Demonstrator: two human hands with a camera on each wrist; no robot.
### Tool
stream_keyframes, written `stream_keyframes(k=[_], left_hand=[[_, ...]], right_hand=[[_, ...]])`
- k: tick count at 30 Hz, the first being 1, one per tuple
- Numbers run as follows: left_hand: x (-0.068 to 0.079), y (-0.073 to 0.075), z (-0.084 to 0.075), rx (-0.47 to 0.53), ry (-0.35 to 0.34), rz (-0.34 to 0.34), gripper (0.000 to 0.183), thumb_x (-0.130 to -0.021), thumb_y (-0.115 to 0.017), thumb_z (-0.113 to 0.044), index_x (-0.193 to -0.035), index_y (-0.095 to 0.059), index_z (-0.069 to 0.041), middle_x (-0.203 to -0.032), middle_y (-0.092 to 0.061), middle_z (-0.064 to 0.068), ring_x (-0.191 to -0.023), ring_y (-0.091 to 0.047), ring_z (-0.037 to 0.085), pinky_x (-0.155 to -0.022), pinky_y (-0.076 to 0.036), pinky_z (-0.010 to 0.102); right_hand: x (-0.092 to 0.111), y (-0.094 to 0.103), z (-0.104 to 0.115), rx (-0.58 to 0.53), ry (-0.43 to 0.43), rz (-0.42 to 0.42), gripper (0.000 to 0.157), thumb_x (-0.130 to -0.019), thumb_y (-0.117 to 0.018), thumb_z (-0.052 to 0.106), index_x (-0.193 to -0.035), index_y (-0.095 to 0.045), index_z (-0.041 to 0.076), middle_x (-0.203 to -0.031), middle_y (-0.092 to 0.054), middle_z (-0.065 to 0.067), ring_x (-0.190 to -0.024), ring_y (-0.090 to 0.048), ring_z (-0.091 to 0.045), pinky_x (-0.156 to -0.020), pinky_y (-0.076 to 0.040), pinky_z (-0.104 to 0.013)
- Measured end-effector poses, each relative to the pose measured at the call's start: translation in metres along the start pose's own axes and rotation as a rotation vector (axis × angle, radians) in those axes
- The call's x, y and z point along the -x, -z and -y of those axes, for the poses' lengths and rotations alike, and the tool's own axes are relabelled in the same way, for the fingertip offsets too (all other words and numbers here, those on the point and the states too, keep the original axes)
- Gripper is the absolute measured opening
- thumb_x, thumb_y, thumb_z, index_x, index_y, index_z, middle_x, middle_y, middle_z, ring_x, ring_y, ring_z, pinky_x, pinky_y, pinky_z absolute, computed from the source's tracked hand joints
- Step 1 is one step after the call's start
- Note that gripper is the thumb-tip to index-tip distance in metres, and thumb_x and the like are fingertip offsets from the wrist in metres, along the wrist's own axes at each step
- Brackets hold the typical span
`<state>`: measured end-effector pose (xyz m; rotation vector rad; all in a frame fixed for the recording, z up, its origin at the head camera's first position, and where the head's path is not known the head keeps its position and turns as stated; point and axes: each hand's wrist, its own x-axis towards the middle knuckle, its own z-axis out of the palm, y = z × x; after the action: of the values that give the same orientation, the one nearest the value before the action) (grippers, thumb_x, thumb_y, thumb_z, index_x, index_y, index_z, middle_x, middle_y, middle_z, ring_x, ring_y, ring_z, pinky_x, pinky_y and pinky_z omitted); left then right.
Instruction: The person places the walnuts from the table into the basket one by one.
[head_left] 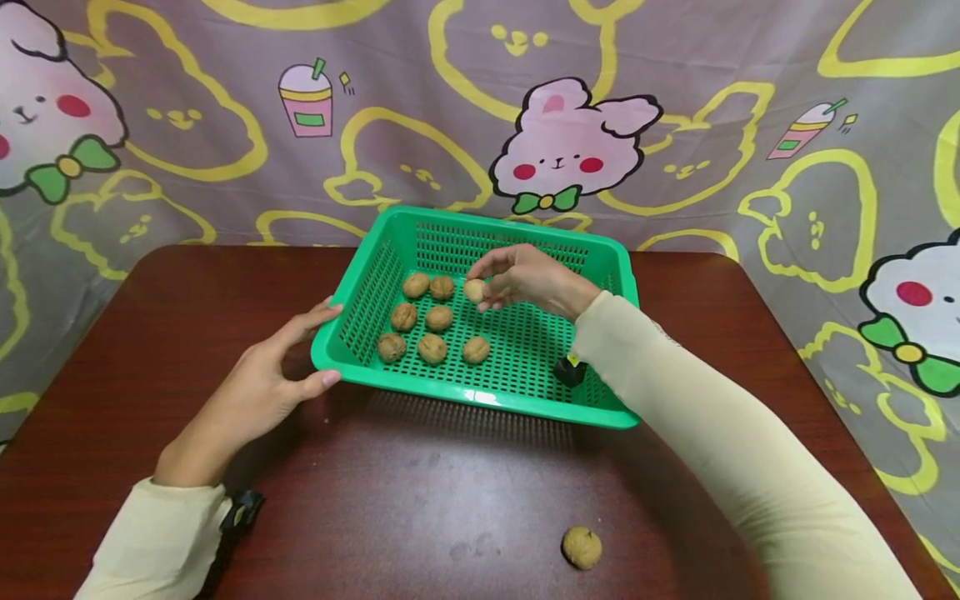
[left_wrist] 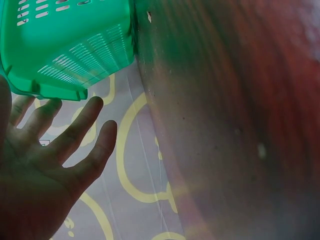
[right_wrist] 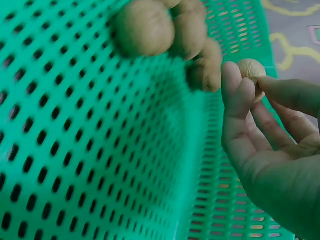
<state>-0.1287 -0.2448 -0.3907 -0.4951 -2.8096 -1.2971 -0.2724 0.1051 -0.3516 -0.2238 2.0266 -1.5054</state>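
Note:
My right hand (head_left: 525, 279) reaches over a green plastic basket (head_left: 480, 397) and pinches a walnut (head_left: 475, 290) between thumb and fingertips. The right wrist view shows that same walnut (right_wrist: 252, 70) at the fingertips, above the perforated basket floor. Several walnuts (head_left: 432, 348) lie in loose rows in the left half of the basket. At the basket's left rim, my left hand (head_left: 258, 383) has its fingers spread, with fingertips and thumb right at the edge. In the left wrist view the left hand's fingers (left_wrist: 82, 125) extend straight beside the basket's outer wall.
One walnut (head_left: 582, 547) lies on the dark wooden table (head_left: 420, 500), in front of the basket near my right forearm. A cartoon-printed cloth (head_left: 420, 100) hangs behind the table. A black wrist device (head_left: 570, 372) hangs under my right sleeve, over the basket's right side.

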Motion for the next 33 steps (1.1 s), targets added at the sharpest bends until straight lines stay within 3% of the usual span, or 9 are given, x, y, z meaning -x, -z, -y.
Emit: stream_keyframes(k=[10,20,33], left_hand=[[-0.001,0.001,0.001,-0.007,-0.001,-0.012,0.080,-0.092,-0.082,-0.017,-0.159,-0.043,-0.034,-0.171,-0.034,0.000,-0.151,-0.039,0.046,-0.111,-0.035,0.072],[-0.001,0.000,0.001,-0.007,-0.004,-0.013,0.080,-0.092,-0.083,-0.017,-0.159,-0.043,-0.034,-0.171,-0.034,0.000,-0.149,-0.042,0.047,-0.110,-0.036,0.072],[-0.001,-0.001,0.002,-0.007,0.002,-0.011,0.080,-0.093,-0.082,-0.017,-0.160,-0.042,-0.034,-0.172,-0.033,0.000,-0.149,-0.042,0.048,-0.110,-0.037,0.072]], right_hand=[[-0.006,-0.007,-0.010,0.141,-0.072,0.033,0.025,-0.100,-0.056,-0.007,-0.120,-0.068,0.001,-0.113,-0.068,-0.013,-0.089,-0.075,-0.030,-0.088,-0.061,-0.045],[-0.010,-0.009,-0.016,0.224,-0.094,0.037,0.025,-0.100,-0.058,-0.006,-0.121,-0.069,0.002,-0.104,-0.070,-0.014,-0.088,-0.076,-0.027,-0.083,-0.062,-0.042],[-0.010,-0.009,-0.015,0.279,-0.077,0.071,0.029,-0.099,-0.060,-0.006,-0.124,-0.070,0.003,-0.116,-0.069,-0.015,-0.091,-0.077,-0.028,-0.082,-0.061,-0.041]])
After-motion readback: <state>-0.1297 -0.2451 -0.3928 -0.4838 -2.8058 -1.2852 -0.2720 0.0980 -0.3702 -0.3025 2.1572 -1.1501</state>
